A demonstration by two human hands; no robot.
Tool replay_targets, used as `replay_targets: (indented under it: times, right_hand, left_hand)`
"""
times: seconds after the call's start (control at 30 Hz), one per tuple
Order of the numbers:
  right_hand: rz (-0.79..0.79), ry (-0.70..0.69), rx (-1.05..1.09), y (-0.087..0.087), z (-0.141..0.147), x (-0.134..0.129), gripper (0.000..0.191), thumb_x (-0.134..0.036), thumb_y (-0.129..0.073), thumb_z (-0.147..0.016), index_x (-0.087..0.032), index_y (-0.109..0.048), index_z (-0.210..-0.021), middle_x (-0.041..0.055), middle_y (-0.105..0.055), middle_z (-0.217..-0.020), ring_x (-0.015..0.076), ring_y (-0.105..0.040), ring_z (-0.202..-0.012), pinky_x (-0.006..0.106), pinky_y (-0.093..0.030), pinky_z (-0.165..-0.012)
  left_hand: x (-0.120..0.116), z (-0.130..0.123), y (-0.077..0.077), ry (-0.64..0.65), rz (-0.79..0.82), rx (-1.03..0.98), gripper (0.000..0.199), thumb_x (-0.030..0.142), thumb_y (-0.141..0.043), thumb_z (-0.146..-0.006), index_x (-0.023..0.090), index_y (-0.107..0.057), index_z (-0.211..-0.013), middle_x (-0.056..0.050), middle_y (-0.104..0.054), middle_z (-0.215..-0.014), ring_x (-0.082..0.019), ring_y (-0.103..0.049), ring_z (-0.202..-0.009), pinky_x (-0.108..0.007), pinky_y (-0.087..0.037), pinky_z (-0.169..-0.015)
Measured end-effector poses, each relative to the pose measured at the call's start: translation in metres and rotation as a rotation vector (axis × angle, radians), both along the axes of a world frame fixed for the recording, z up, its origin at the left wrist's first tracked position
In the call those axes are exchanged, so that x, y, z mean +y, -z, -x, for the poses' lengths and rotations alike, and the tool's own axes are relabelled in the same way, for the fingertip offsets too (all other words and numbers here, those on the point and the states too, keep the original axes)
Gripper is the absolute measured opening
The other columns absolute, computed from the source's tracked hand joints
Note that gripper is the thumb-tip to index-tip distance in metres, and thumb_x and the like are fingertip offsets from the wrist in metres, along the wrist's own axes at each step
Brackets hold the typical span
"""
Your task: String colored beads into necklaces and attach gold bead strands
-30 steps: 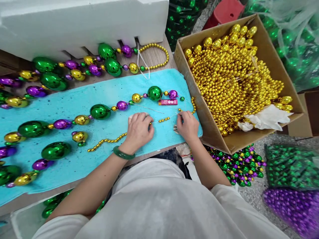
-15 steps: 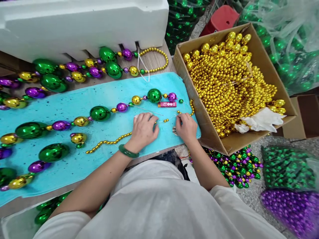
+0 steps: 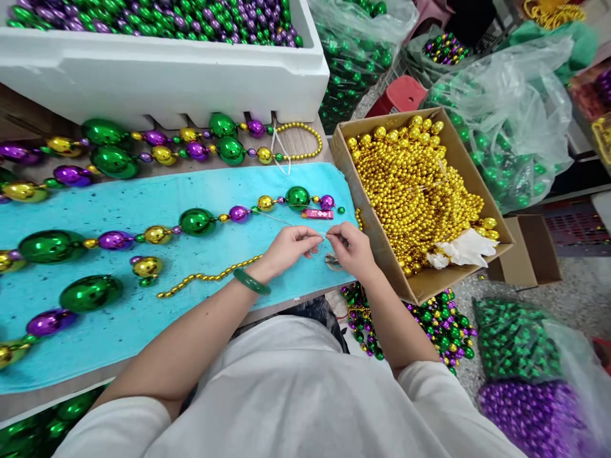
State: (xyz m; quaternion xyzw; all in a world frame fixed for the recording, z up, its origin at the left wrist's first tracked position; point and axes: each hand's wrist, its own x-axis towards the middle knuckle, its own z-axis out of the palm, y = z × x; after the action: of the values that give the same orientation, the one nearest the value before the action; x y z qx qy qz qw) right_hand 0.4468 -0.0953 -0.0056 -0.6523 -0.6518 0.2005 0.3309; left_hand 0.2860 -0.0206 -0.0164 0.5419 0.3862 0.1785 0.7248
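My left hand, with a green bangle at the wrist, pinches a thin string between thumb and forefinger. My right hand is closed on the string too, its fingertips nearly meeting the left ones. Both are over the blue towel. Behind them lie a strand of large green, purple and gold beads and a small red packet. A short chain of small gold beads runs out from beneath my left hand. What sits between the fingertips is too small to make out.
Right of the towel stands a cardboard box full of gold beads. A white foam box is at the back, with finished-looking strands before it. Bagged beads lie on the floor at right.
My left hand has lifted off the towel and moved right, closing on the string beside my right hand. The camera view has shifted, showing more of the foam box and background.
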Motion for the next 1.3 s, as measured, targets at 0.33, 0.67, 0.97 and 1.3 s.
replay_targets:
  times: [0.33,0.67,0.97,1.3]
  right_hand:
    - [0.419,-0.049,-0.495,-0.006,-0.015,-0.026,0.018,-0.020,-0.062,-0.083,-0.017,-0.060,-0.100,0.0104,-0.064,-0.100,0.0245,-0.056,-0.094,0.034,-0.042,-0.079]
    - [0.275,0.115,0.061,-0.001,-0.024,-0.041,0.011,-0.028,-0.049,-0.089,-0.022,-0.047,-0.081,-0.0012,-0.054,-0.070,0.0145,-0.049,-0.062,0.027,-0.037,-0.060]
    - [0.347,0.157,0.719,0.006,0.004,-0.024,0.030,-0.032,-0.061,-0.079,-0.024,-0.049,-0.105,-0.0051,-0.059,-0.070,0.0100,-0.042,-0.051,0.024,-0.032,-0.049]
    - [0.531,0.076,1.063,-0.011,0.034,-0.025,0.043,-0.057,-0.062,-0.078,-0.017,-0.070,-0.093,0.0007,-0.059,-0.069,0.0080,-0.040,-0.050,0.024,-0.027,-0.046]
  left_hand:
    - [0.001,0.014,-0.005,-0.135,-0.016,0.075,0.030,0.044,-0.072,-0.065,0.015,-0.069,-0.075,-0.001,-0.064,-0.066,-0.012,-0.053,-0.060,-0.024,-0.042,-0.056]
    - [-0.002,0.019,-0.018,-0.253,0.043,0.067,0.028,0.042,-0.069,-0.068,0.016,-0.061,-0.073,-0.001,-0.062,-0.064,-0.011,-0.056,-0.055,-0.023,-0.042,-0.053]
    - [-0.008,0.048,-0.049,0.061,-0.754,0.596,0.013,0.023,-0.054,-0.079,0.020,-0.063,-0.071,-0.003,-0.064,-0.067,-0.018,-0.057,-0.063,-0.031,-0.041,-0.059]
    - [-0.009,0.043,-0.037,-0.239,-0.593,0.153,0.018,0.031,-0.057,-0.083,0.018,-0.059,-0.071,-0.010,-0.066,-0.115,-0.015,-0.063,-0.080,-0.026,-0.048,-0.061]
